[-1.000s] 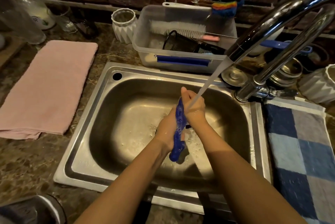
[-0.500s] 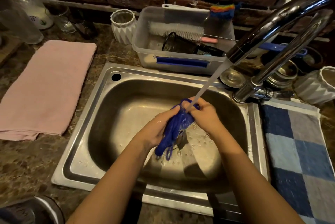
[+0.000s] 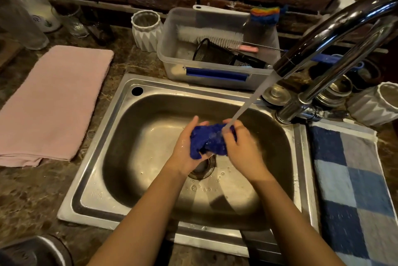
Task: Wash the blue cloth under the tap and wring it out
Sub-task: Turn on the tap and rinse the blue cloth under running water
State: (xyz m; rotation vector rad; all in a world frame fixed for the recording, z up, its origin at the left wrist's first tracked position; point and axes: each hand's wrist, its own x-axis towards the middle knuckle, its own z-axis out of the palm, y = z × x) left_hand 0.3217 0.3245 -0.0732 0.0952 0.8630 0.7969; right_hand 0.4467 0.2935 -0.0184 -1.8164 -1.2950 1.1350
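The blue cloth (image 3: 207, 141) is bunched up and wet, held between both hands over the drain of the steel sink (image 3: 120, 136). My left hand (image 3: 187, 149) grips its left side from below, and my right hand (image 3: 242, 147) grips its right side. A stream of water (image 3: 247, 102) runs from the chrome tap (image 3: 327, 35) at the upper right and lands on the cloth's top right edge, by my right thumb.
A folded pink towel (image 3: 53, 102) lies on the counter to the left. A clear plastic tub (image 3: 217, 50) with brushes stands behind the sink, beside a white ribbed cup (image 3: 146, 29). A blue checked towel (image 3: 353, 184) lies on the right. Glassware stands at the back left.
The cloth was a twisted upright rope between my hands; now it is opened into a loose bunch. Both hands have moved apart and lowered toward the drain.
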